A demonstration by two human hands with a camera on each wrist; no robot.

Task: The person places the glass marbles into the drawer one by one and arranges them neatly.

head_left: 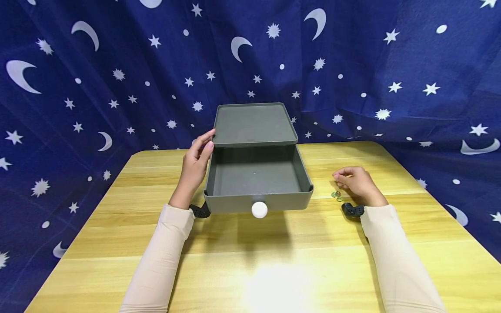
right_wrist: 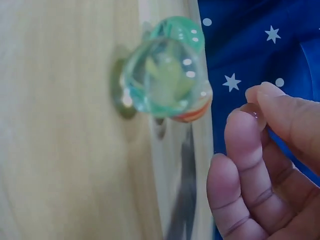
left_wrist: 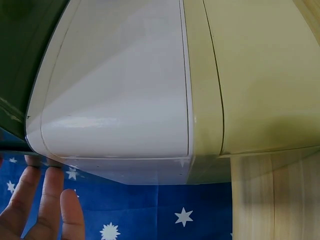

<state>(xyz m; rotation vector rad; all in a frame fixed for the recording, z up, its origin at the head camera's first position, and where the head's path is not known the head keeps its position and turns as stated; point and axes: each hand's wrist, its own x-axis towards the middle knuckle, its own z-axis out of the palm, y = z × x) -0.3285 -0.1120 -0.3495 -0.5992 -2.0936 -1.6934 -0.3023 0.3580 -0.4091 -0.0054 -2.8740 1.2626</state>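
Observation:
A small grey-topped cabinet has its grey drawer (head_left: 258,202) pulled out, with a white round knob on the front. The left hand (head_left: 195,163) rests along the cabinet's left side near its top front corner, fingers fairly straight; its fingers (left_wrist: 50,200) also show beside the white side panel (left_wrist: 115,100). To the right of the drawer, the right hand (head_left: 356,180) is just above the table. Its thumb and forefinger pinch a small glassy marble (right_wrist: 254,111), mostly hidden by the fingertips. Several glass marbles (head_left: 339,199) lie close by, including a clear one with a yellow-green core (right_wrist: 162,75).
The cabinet's top (head_left: 254,124) is a shallow tray with a raised rim. Everything stands on a light wooden table (head_left: 156,174). A dark blue curtain (head_left: 176,56) with white moons and stars hangs behind. Black wrist devices (head_left: 353,210) are worn at both cuffs.

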